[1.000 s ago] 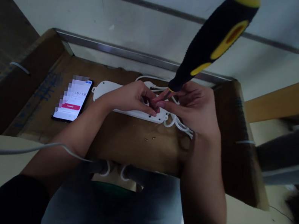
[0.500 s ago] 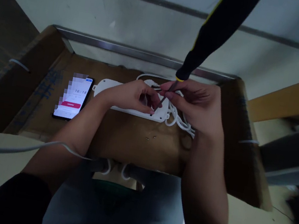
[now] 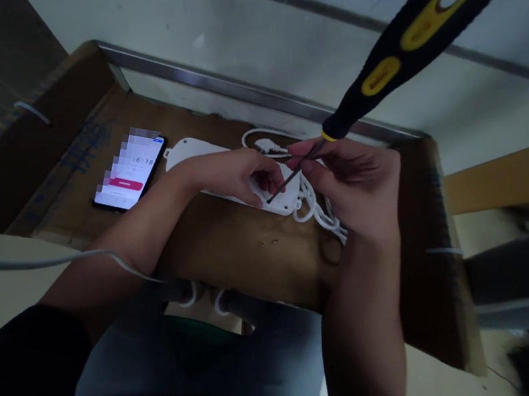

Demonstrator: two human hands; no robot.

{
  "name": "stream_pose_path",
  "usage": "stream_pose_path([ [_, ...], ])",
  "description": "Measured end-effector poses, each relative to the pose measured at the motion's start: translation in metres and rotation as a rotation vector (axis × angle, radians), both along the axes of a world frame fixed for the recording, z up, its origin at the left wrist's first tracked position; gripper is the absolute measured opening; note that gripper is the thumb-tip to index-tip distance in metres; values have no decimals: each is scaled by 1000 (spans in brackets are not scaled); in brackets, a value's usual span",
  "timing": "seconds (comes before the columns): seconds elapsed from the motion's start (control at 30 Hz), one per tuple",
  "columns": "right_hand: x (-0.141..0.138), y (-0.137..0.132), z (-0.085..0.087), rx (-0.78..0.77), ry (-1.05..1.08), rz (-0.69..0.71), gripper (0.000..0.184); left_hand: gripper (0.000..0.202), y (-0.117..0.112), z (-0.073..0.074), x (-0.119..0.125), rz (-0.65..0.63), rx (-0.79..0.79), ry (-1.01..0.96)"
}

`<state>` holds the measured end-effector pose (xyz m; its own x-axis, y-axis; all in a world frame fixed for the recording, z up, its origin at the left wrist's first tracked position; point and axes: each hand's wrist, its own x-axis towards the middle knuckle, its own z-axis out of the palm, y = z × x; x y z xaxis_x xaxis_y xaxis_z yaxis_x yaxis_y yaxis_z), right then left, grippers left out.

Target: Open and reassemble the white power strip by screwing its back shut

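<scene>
A white power strip [image 3: 191, 150] lies in the cardboard tray with screw holes showing in its face. My right hand [image 3: 363, 184] pinches the shaft of a black-and-yellow screwdriver [image 3: 385, 69] between thumb and fingers. The tool leans, handle up and to the right, its tip at a hole near the strip's right end. My left hand [image 3: 235, 173] rests across the strip beside that tip, thumb and curled fingers apart with nothing between them. Two small screws [image 3: 268, 243] lie on the cardboard in front of the strip.
A lit phone [image 3: 132, 169] lies on the left of the cardboard tray [image 3: 215, 250]. The strip's white cord [image 3: 317, 213] is bundled at its right, and its plug [image 3: 266, 146] lies behind. A pale cable [image 3: 97, 254] crosses my left forearm. A wall stands behind the tray.
My left thumb and fingers have drawn back from the screwdriver tip and spread apart. The screwdriver has turned, showing more yellow, and its handle and my right hand have shifted slightly right.
</scene>
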<state>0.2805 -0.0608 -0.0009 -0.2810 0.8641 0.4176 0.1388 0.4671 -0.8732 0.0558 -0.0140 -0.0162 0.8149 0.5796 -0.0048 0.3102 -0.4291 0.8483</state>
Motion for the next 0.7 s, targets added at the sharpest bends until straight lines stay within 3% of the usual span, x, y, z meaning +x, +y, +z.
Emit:
stream_pose_path([
  [0.4, -3, -3, 5, 10, 67, -27, 8, 28, 2, -2, 0, -32, 50, 17],
  [0.7, -5, 1, -1, 55, 249, -93, 15, 15, 1, -7, 4, -8, 125, -12],
])
